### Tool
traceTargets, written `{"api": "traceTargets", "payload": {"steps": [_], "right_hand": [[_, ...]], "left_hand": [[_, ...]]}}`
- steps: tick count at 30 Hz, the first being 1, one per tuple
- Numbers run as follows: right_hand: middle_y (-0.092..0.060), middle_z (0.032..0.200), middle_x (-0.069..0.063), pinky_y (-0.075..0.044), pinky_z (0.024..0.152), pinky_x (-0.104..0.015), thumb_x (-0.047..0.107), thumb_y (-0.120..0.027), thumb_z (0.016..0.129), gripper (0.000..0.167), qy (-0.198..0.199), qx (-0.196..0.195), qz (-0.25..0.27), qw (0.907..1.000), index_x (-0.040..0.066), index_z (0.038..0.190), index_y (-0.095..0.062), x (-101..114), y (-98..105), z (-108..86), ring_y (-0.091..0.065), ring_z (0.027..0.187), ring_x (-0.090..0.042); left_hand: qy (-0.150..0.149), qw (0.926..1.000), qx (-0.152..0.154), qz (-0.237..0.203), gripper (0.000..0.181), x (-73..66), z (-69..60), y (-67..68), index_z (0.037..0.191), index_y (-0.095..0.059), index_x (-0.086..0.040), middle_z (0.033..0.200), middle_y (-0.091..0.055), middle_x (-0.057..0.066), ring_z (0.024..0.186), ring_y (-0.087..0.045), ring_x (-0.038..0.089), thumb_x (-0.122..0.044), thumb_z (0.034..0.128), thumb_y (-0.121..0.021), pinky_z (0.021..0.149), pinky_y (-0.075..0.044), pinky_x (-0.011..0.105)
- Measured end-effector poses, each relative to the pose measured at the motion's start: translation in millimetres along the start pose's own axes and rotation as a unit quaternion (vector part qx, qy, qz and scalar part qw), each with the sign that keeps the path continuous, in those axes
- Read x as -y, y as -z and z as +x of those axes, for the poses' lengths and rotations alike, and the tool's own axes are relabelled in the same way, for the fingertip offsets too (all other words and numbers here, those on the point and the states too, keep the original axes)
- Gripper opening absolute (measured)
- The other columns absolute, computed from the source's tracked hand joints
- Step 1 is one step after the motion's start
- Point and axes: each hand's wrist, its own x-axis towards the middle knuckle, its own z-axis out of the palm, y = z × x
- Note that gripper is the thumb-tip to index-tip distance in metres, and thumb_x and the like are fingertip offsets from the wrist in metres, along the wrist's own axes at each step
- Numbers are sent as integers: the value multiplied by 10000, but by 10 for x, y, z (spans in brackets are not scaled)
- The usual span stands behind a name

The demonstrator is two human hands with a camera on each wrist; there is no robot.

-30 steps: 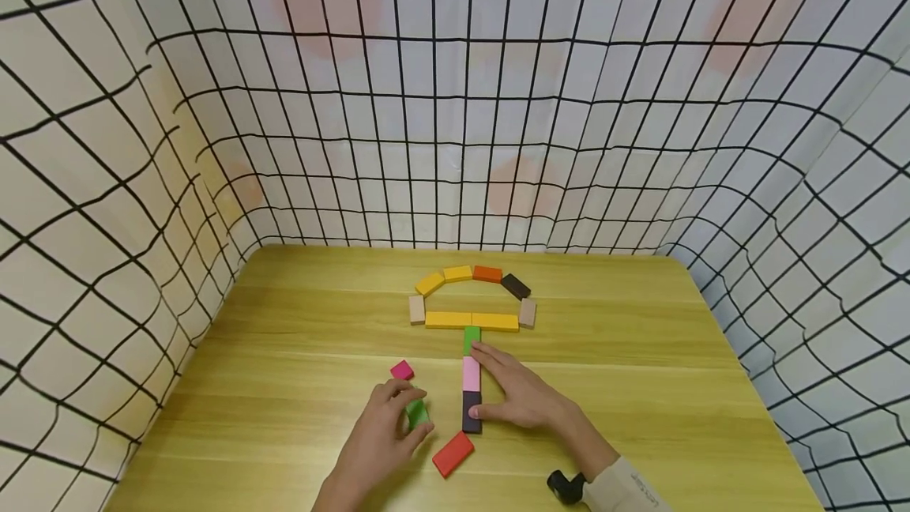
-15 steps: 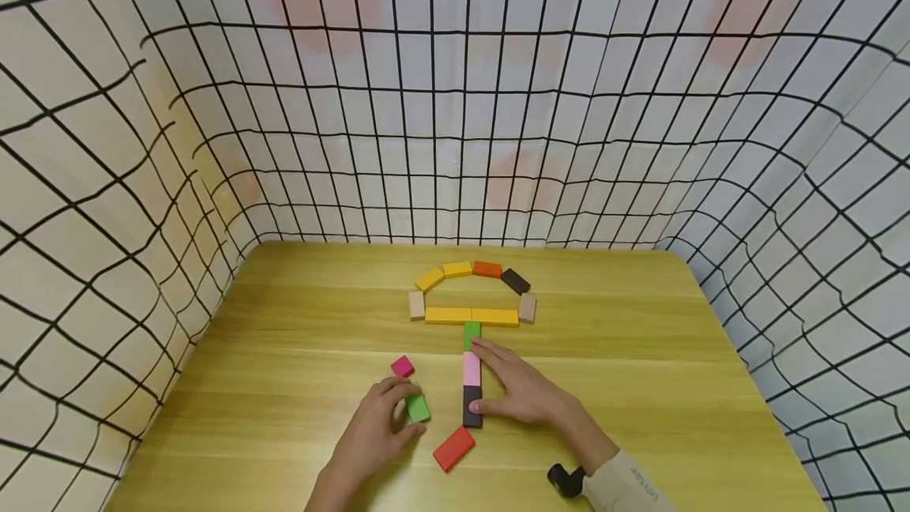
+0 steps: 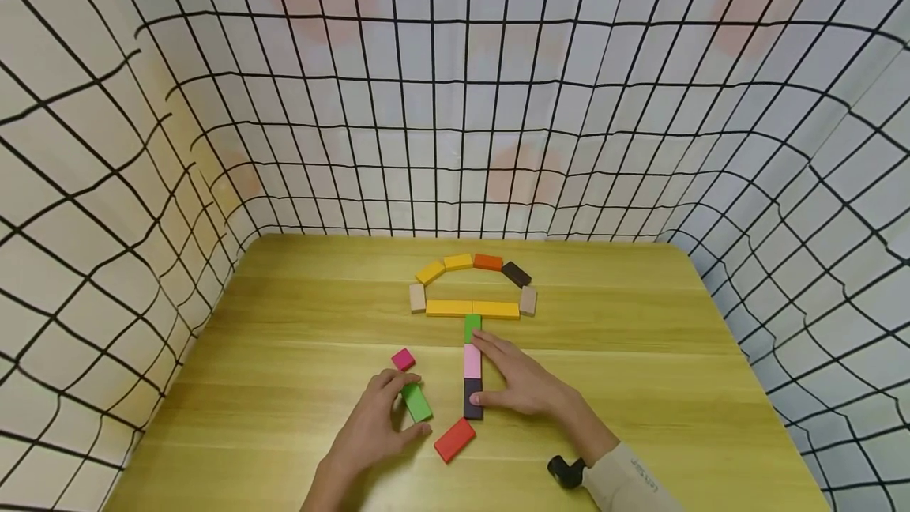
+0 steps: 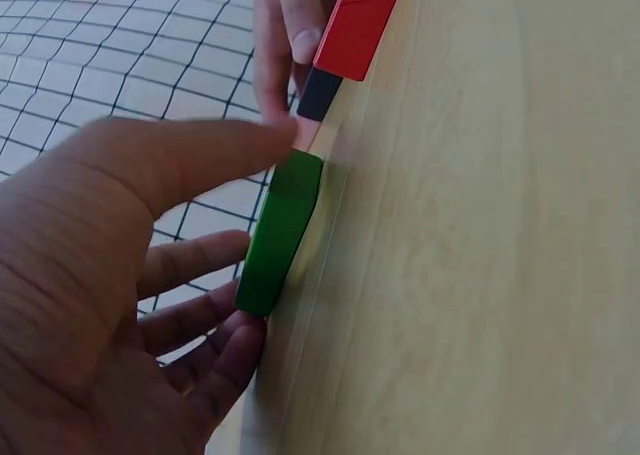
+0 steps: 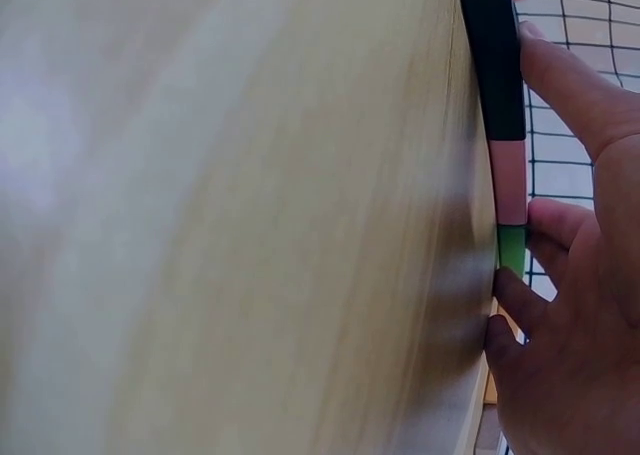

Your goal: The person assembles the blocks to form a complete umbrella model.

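Observation:
My left hand (image 3: 373,425) is curved around a green block (image 3: 417,402). In the head view its forefinger is by the block's far end and its thumb by the near end. The left wrist view shows the thumb (image 4: 225,155) over one end of this block (image 4: 280,235). My right hand (image 3: 526,385) lies beside an upright row, its fingers fairly straight. Its forefinger touches the row near the green top block (image 3: 472,327) and pink block (image 3: 472,360); its thumb rests on the dark block (image 3: 472,409). A red block (image 3: 454,440) lies angled below the row.
Above the row, two long yellow blocks (image 3: 449,308) form a bar between beige blocks (image 3: 417,299). Yellow, orange (image 3: 488,262) and black blocks (image 3: 516,274) arch over it. A magenta block (image 3: 403,359) lies beyond my left hand. Black netting (image 3: 469,133) surrounds the wooden table (image 3: 611,338).
The green block by my left hand has turned slightly and shows more of its top, as the forefinger and thumb have spread a little. My right hand stays at the row. The head view has tilted slightly.

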Motion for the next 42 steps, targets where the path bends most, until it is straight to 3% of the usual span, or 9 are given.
{"api": "traceTargets", "payload": {"steps": [7,13,29,42], "right_hand": [[-195,1726,65,-286,1253,-538,684,-677,884,977,-38,22,64,10000,246,1652,-262,3,7,1,-219,1590,-254],[-185,1730,59,-294,1248,-545,693,-663,889,980,-16,23,-27,10000,242,1655,-251,-27,-7,16,-215,1591,-260],[-195,1726,55,-288,1249,-552,676,-671,893,966,67,-31,141,9999,233,1650,-267,-6,2,-5,-217,1589,-259],[-178,1731,58,-272,1255,-552,663,-680,895,969,0,12,90,10000,238,1654,-254,-1,6,0,-203,1594,-262]], "left_hand": [[-175,9997,143,-67,599,6,13,47,1296,-668,-191,1304,-624,-61,1207,-562,146,-359,770,-902,1072,-504,453],[-122,9995,262,-145,600,-18,9,54,1270,-668,-203,1294,-623,-60,1191,-572,166,-426,765,-905,1054,-509,483],[-331,9981,442,-266,570,-7,-2,53,1194,-669,-206,1206,-637,-108,1114,-588,112,-428,737,-927,1025,-533,423],[-555,9961,601,-339,484,29,-8,67,1146,-674,-307,1162,-617,-144,1067,-565,89,-466,749,-902,953,-514,385]]}}
